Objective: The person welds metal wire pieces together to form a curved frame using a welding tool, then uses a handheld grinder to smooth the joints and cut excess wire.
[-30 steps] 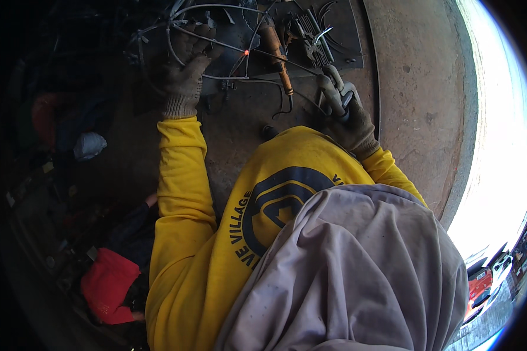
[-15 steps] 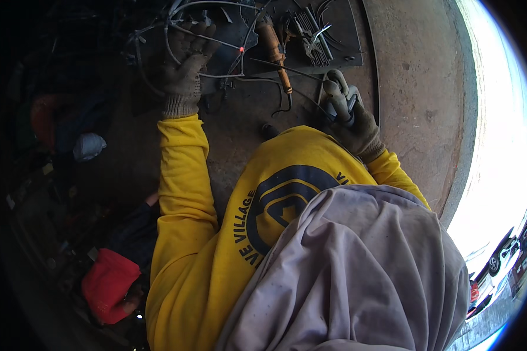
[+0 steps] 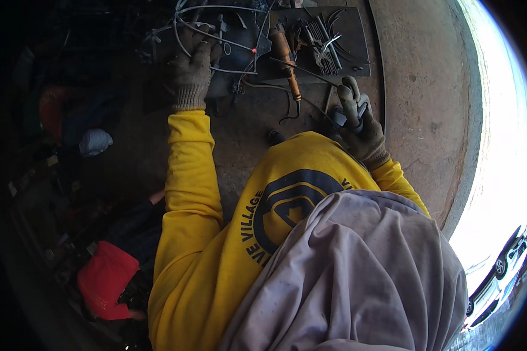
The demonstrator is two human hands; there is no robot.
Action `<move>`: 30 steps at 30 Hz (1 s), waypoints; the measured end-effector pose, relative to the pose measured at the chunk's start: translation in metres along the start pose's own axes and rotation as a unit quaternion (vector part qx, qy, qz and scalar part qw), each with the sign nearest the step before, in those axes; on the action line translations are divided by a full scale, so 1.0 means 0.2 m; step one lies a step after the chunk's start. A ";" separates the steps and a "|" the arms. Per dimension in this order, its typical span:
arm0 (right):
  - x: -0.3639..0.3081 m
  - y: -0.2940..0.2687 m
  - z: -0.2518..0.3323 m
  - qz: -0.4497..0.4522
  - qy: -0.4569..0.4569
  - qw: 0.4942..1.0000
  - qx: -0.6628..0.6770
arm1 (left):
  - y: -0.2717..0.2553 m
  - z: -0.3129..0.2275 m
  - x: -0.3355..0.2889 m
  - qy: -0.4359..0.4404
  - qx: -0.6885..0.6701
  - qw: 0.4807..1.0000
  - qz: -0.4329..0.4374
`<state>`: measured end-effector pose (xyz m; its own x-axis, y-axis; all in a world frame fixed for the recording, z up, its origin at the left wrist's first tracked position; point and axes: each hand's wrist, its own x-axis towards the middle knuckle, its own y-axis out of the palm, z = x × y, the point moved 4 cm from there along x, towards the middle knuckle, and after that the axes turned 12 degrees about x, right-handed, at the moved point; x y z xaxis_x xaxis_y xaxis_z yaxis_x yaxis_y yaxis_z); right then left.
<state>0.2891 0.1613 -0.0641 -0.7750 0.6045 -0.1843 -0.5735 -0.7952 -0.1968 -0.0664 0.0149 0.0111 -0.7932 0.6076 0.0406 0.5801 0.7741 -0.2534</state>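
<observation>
My gloved right hand point(image 3: 363, 131) is closed round a welding electrode holder point(image 3: 350, 102), to the right of my body. A thin rod point(image 3: 304, 70) slants up and left from the holder, its tip near the orange grinder. My gloved left hand point(image 3: 193, 73) reaches up at the near left part of a round wire frame point(image 3: 223, 42). Its fingers look drawn together; what they hold is too dark to make out. One spot on the frame's right side glows red point(image 3: 254, 51), and the rod tip is apart from it.
An orange angle grinder point(image 3: 284, 50) with a cord lies at the edge of a dark metal plate point(image 3: 357, 41). Beside it are a bundle of rods point(image 3: 327, 50) and pliers point(image 3: 332, 41). A person in red point(image 3: 108, 278) is at lower left. A long bar point(image 3: 380, 64) lies at right.
My left hand has gone from spread fingers at the frame to a narrower, drawn-in shape. The whole view has shifted slightly. My right hand keeps its grip on the electrode holder.
</observation>
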 end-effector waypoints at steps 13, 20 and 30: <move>0.01 -0.02 0.00 -0.021 0.031 0.998 -0.049 | -0.05 0.02 -0.10 -0.182 0.163 0.952 -0.182; 0.02 -0.03 -0.02 -0.068 -0.030 0.997 -0.033 | -0.08 0.04 -0.14 -0.168 0.145 0.951 -0.215; 0.01 -0.06 -0.05 -0.069 -0.009 0.997 -0.026 | -0.12 -0.20 -0.06 0.006 0.590 0.759 -0.276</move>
<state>0.2970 0.1717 -0.0727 -0.6948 0.7064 -0.1351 -0.6603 -0.7009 -0.2696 -0.0633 -0.0037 0.0547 -0.8495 0.2549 0.4620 -0.4150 0.2181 -0.8833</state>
